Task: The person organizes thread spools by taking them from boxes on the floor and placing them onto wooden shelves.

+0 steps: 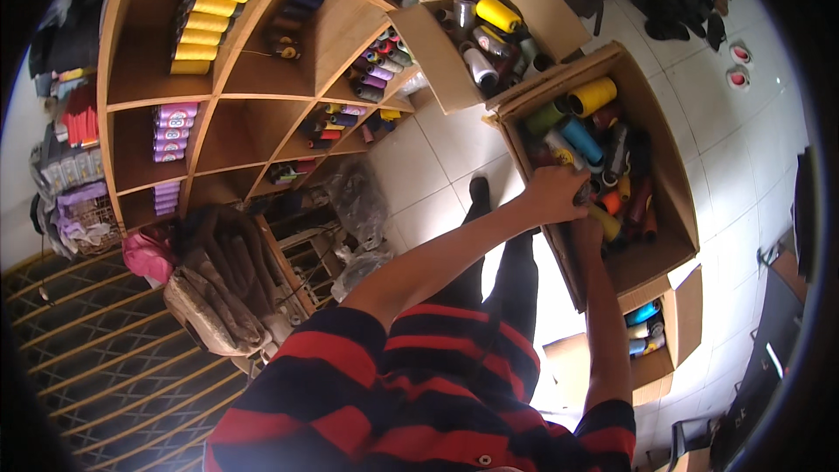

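Striped shirt (pixel 463 393) nearest cam | L hand (pixel 555 190) curled, R hand (pixel 587 234) part-hidden; can't make out either grip | thread cones (pixel 583 142) in lg carton (pixel 651 269), by hands | prob. best: grasp cone bodies, avoid snags

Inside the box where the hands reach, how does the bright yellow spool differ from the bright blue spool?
The yellow spool slants up toward the picture's right, while the blue spool slants down toward the right. The blue spool lies nearer the left hand; the yellow spool lies farther from it. Both are in the same cardboard box.
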Demonstrator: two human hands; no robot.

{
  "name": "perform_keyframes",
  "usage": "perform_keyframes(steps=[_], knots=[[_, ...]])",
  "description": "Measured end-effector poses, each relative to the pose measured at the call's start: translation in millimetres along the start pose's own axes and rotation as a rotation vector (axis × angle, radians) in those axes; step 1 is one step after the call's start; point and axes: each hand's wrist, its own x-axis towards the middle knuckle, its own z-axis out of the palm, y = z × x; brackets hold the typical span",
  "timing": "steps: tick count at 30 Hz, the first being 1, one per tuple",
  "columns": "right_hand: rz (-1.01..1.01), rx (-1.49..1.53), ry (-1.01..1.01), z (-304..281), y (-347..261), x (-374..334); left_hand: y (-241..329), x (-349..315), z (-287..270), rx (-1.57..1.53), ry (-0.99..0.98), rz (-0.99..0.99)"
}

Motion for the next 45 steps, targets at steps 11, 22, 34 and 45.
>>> perform_keyframes(steps=[11,22,34,45], knots=[[0.176,0.651,-0.035,-131,22,-9,-77,-87,-105,-0.819,0.599,-0.228],[0.767,1.170,0.513,-207,-1,21,-205,-158,-164,-1.185,1.117,-0.340],[0.558,2.369,0.133,-304,-185,142,-359,-178,-265,-0.051,0.766,-0.546],[0.381,2.198,-0.163,-307,-283,211,-501,-139,-368,0.636,0.413,-0.850]])
